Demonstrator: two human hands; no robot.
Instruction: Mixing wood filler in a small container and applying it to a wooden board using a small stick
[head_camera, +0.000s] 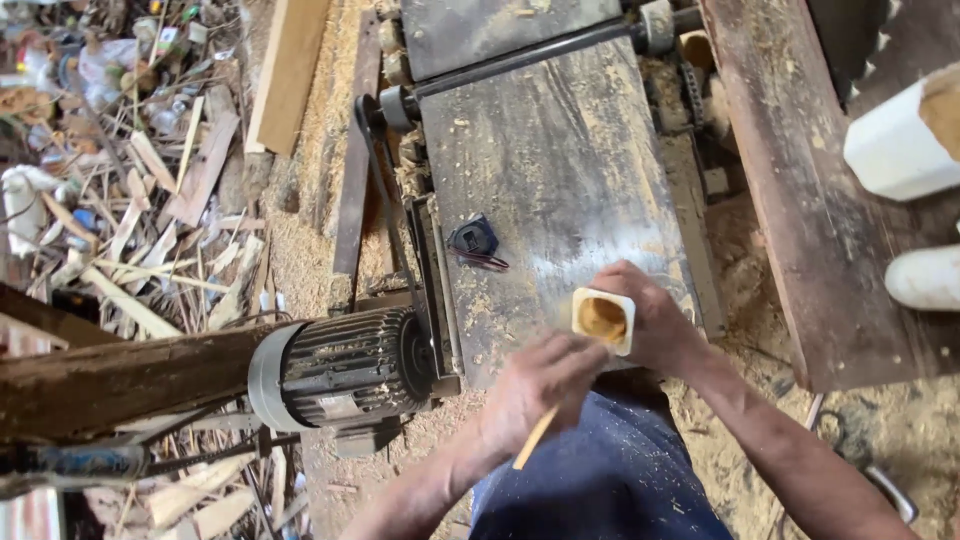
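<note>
My right hand (655, 325) wraps closed around a small square white plastic cup (603, 320) of tan paste, held over the near edge of the worn grey metal machine table (560, 170). My left hand (535, 385) pinches a thin pale wooden stick (536, 437), its tip near the cup. To do this well, I would keep the cup level and dip gently. The stick's upper end is hidden in my fingers, and the paste's depth is unclear.
</note>
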